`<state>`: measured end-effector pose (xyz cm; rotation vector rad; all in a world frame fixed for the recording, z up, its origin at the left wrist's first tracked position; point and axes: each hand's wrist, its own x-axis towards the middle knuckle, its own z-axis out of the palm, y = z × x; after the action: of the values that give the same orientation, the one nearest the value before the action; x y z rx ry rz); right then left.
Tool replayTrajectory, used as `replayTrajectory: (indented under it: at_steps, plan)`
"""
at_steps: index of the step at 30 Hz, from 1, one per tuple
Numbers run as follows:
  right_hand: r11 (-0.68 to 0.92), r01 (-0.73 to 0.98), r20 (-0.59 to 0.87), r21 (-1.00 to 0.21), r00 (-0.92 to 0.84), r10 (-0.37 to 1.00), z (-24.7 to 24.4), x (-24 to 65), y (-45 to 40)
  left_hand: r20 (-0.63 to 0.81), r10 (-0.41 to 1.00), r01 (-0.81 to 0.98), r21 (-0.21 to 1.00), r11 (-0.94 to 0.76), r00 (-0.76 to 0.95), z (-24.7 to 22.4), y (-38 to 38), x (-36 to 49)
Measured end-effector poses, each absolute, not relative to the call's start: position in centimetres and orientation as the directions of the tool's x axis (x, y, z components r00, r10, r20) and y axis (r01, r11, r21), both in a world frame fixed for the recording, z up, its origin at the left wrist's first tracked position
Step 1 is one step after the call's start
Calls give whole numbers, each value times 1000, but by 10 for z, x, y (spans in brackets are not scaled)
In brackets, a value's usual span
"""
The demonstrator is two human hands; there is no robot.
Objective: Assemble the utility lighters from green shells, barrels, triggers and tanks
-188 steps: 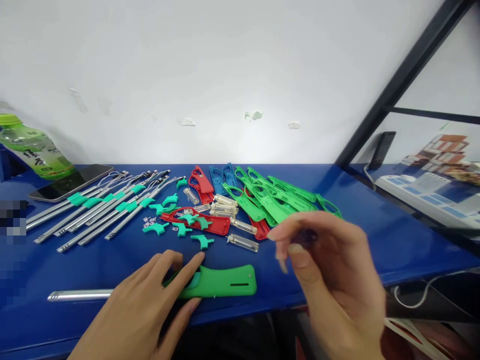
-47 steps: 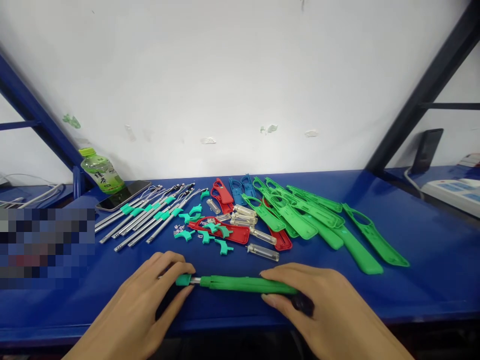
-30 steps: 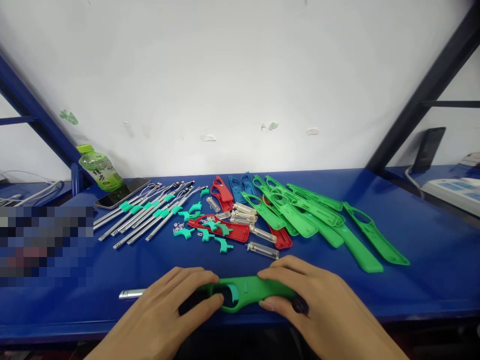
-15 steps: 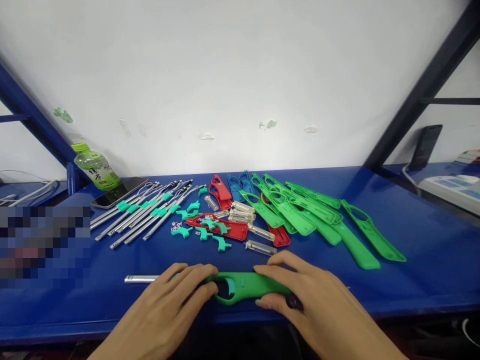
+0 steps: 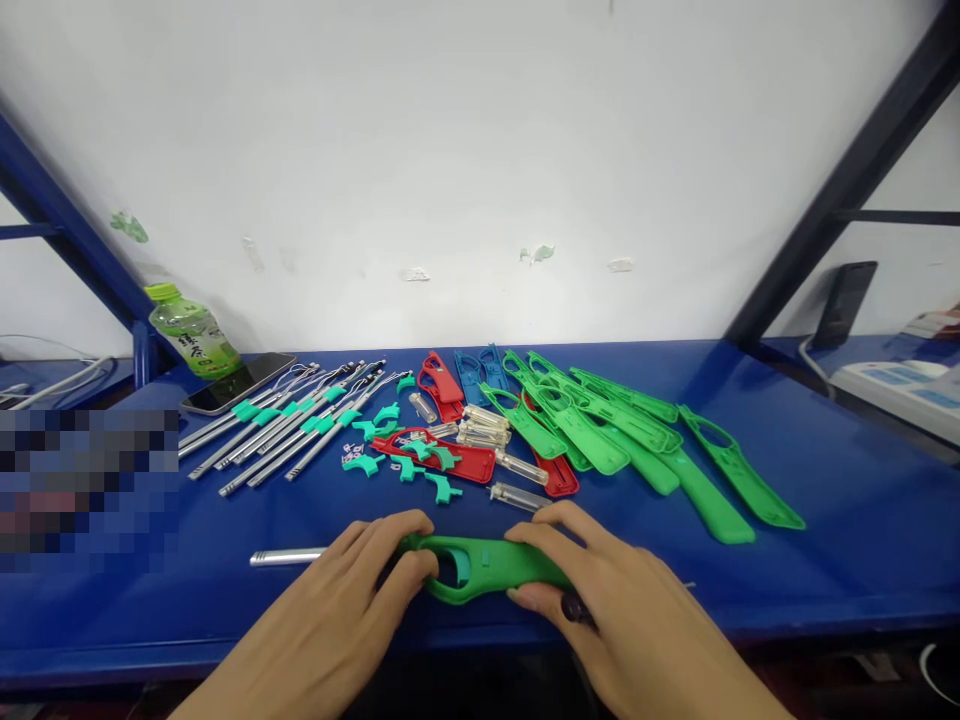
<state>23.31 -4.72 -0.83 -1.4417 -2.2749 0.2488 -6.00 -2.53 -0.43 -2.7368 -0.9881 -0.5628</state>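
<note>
A green lighter body (image 5: pixel 487 568) lies level near the table's front edge, with a teal trigger (image 5: pixel 459 568) showing in its oval opening. Its silver tube (image 5: pixel 289 557) sticks out to the left. My left hand (image 5: pixel 337 600) is closed round the end where the tube meets the body, thumb at the opening. My right hand (image 5: pixel 607 600) pinches the body's right part between fingers and thumb. A dark handle (image 5: pixel 576 608) shows under my right palm, its thin metal tip poking out beyond the hand.
Silver tubes with wires (image 5: pixel 300 425) lie left, beside a phone (image 5: pixel 240 383) and a bottle (image 5: pixel 193 335). Teal triggers (image 5: pixel 442 488), clear tanks (image 5: pixel 519 497) and a red shell (image 5: pixel 472 462) lie mid-table; green shells (image 5: pixel 720 495) spread right.
Both hands still hold the green body. The fingers of my left hand are drawn up a little, and my right hand has shifted slightly left. The view has moved a little.
</note>
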Motion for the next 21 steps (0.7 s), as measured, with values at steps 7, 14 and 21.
replayTrajectory:
  at_steps: [7,14,21]
  plan:
    - [471,840,333,-270,-378,864,-14,230,-49,466,518,626,-105,-773,718,-4,-17,-51]
    - [485,827,323,-286,-393,861,-18,230,-51,491,543,655,-79,-751,681,-4,-15,-49]
    - [453,809,390,-375,-306,869,-3,233,-50,591,600,753,-19,-658,539,-14,-17,-50]
